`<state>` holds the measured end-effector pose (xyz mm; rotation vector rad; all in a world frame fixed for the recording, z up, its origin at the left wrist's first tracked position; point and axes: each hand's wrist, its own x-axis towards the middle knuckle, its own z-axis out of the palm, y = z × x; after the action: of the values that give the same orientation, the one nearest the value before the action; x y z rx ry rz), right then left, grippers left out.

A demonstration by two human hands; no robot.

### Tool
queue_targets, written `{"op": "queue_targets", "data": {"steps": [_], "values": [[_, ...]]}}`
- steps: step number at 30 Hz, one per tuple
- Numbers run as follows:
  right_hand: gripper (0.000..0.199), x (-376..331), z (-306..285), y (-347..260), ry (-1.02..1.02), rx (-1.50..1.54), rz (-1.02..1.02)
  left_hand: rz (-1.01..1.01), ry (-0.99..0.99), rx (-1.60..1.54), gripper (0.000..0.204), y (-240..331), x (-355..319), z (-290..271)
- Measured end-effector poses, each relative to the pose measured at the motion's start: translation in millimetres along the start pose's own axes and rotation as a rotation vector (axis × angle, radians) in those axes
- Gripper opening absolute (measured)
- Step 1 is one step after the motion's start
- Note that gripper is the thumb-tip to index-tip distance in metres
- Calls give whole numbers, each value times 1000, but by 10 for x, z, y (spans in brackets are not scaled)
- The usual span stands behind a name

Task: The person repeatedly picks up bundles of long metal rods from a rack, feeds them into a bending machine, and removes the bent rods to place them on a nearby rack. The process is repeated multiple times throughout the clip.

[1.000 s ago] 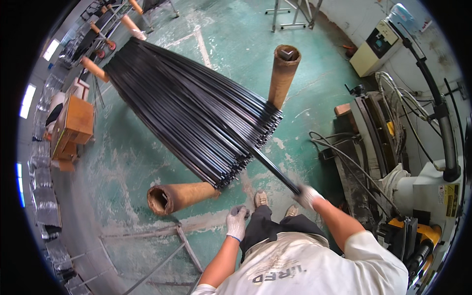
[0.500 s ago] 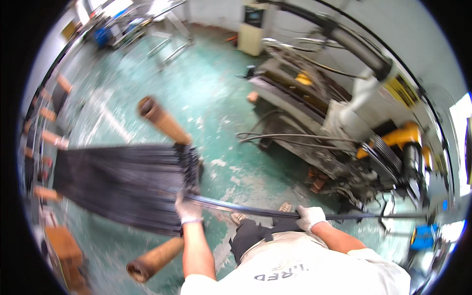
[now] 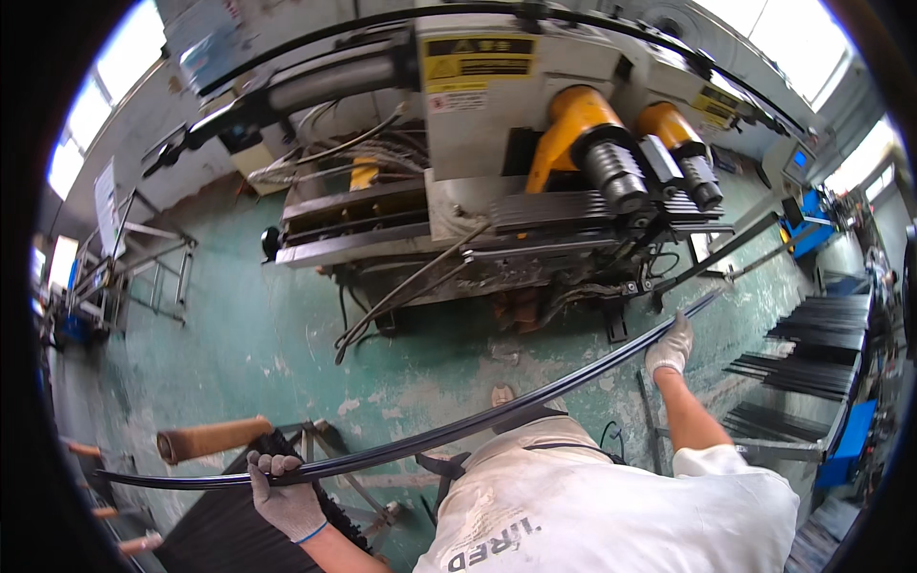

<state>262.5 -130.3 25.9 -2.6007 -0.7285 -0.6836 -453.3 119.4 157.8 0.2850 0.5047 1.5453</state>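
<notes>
A long, slender black metal bar [image 3: 497,415] spans the view from lower left to right, bowed by the lens, in front of my body. Its left part is in my left hand [image 3: 288,498], gloved, with fingers curled over it and the thumb up. Farther along, my right hand [image 3: 671,346], also gloved, is closed round the bar near its right end. Beneath my left hand lies a stack of similar black bars [image 3: 215,530], partly hidden by my arm. A brown cardboard-like tube [image 3: 215,437] sticks out beside that stack.
Ahead stands a large machine [image 3: 468,124] with yellow-cased cylinders [image 3: 583,119] and cables [image 3: 411,286] hanging from its front. At right, a rack [image 3: 783,449] holds several bundles of dark strips [image 3: 812,372]. A metal frame [image 3: 158,258] stands at far left on the green floor [image 3: 229,363].
My view has swung right, so the machine is now straight ahead and the stack is at lower left. The bar has come along in both hands, its left end now beyond my left hand.
</notes>
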Motion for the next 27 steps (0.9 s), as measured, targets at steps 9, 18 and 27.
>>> {"op": "queue_targets", "data": {"steps": [9, 18, 27], "values": [[28, -273, 497, -682, -690, 2061, 1453, -280, -240, 227, 31, -1994, 422, 1632], [38, 399, 426, -946, -220, 1843, 1395, -92, -336, 457, 44, -1602, 1146, 2116], [31, -311, 1770, -1568, -280, 2484, 1302, -148, -600, 536, 53, -2094, 1332, 2440]]}}
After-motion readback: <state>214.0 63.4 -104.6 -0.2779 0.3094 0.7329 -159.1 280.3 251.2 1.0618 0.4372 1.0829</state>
